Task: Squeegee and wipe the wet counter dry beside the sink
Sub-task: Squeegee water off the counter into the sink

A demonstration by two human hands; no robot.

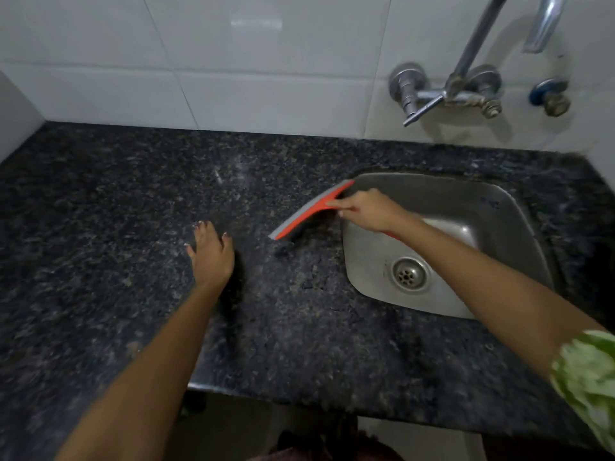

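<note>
**Squeegee at the sink's edge**

Your right hand [366, 209] curls its fingers [336, 204] round the orange, grey-bladed squeegee [311, 211], blade on the dark speckled granite desk [133, 201] just beside the steel sink [449, 207]. Your left hand [211, 251] lies spread flat on the desk.

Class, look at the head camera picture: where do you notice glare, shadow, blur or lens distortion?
Head view: glare patch on the wall tile; the tap throws soft shadows on the wall; the green sleeve at the right edge is smeared by blur; the counter back edge bows, a wide-angle effect; a dark shadow lies beside the left hand.
</note>
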